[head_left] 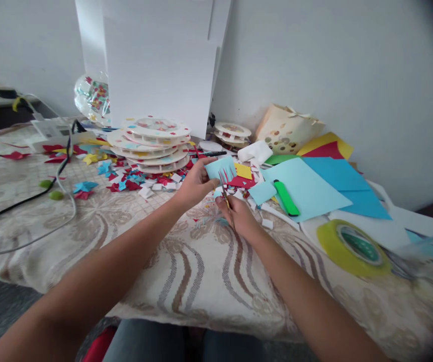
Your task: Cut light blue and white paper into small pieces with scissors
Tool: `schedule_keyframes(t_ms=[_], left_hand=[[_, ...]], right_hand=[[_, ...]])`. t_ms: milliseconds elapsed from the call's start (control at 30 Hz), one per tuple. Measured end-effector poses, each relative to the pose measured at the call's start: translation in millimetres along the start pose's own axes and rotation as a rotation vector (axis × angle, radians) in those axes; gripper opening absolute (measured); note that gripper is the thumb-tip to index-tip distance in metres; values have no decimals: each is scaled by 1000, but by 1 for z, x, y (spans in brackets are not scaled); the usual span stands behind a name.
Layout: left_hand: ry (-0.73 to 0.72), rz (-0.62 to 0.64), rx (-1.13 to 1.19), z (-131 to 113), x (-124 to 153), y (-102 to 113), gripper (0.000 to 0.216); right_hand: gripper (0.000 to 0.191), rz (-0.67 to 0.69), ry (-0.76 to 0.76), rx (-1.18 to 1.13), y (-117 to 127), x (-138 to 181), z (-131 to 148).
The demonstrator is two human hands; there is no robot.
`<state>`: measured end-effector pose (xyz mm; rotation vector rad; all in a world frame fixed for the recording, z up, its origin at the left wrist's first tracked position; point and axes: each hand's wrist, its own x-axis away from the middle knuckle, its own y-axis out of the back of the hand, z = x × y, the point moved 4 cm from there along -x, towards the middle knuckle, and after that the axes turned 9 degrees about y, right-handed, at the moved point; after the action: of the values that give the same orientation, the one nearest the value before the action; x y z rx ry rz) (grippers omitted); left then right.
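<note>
My left hand [195,185] pinches a small light-blue paper piece [221,167] with slits cut into its lower edge, held above the table. My right hand [238,215] is closed round the handles of small scissors [226,188], whose blades point up into the paper's cut edge. Both hands sit over the patterned tablecloth [186,266], just in front of a litter of red, blue and white paper scraps [133,181].
A stack of decorated white foam discs [152,143] stands behind my left hand. To the right lie coloured paper sheets [314,183], a green cutter [286,197], a yellow tape roll [352,246] and a paper bag [287,131]. Cables [31,201] run at left; white boards [156,60] lean on the wall.
</note>
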<state>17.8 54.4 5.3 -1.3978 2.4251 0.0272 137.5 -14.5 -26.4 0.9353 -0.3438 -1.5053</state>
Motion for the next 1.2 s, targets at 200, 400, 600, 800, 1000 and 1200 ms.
schedule_keyframes(t_ms=[200,400,600,800,1000,1200], left_hand=[[14,-18,-14,0,-1,1,50],[16,-21,-26,-2,0,0,50],[10,-38,-25,-1,0,1,52],[13,-41,-27,0,0,1,51],[25,-79,42,-4,0,4,55],[-27,-159,84,-9,-5,12,59]], right_hand=[[48,-4,26,86,0,-2,-2],[49,-23,48,142,0,-3,-3],[51,10,15,227,4,-3,-2],[50,29,8,201,4,-3,-3],[50,15,0,44,-3,-3,-6],[47,92,9,-99,-5,0,4]])
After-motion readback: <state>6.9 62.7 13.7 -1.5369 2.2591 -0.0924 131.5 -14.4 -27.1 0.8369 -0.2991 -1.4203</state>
